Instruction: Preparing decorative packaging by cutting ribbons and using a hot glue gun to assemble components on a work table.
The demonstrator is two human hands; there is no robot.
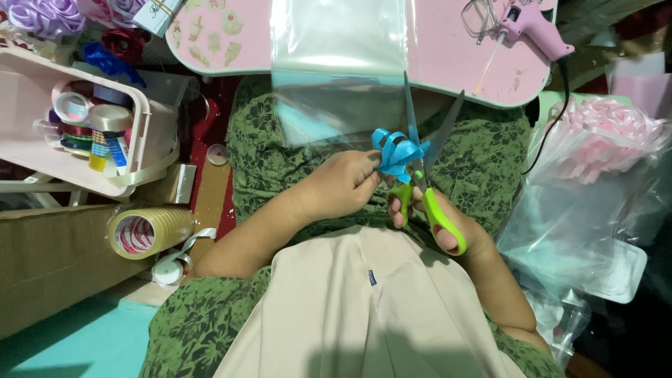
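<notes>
Lap cover: beige cloth point(350, 301) is spread nearest the camera, over green patterned clothing point(280, 147); both hands are raised above it.
Left hand: the left hand point(343, 183) is closed narrowly, with a small blue ribbon bow point(397, 150) pinched at its base between the fingertips.
Right hand: the right hand point(437, 224) is wrapped around the green handles of the scissors point(420, 175), fingers passed through the loops.
Scissor blades: the blades are held apart in a V, pointing away from the body; the bow sits at the pivot, touching them.
Risk, fingers: the left fingertips lie just beside the blade roots; a nick is judged possible if the blades are closed without the grip being shifted back.
Risk, bow: a loop could be cut instead of a tail, since loops and blades overlap in this view.
Risk, film: a clear plastic sheet point(339, 63) hangs off the worktop edge directly behind the blade tips and could be snagged or slit.
Worktop: a pink worktop point(448, 49) carries the sheet and a pink glue gun point(528, 24), whose cord trails down the right side.
Right surroundings: a pink bow in clear bags point(602, 140) crowds the right elbow.
Left surroundings: a pink basket of ribbon spools point(77, 140) and a tape roll point(143, 232) lie well apart from the hands.
</notes>
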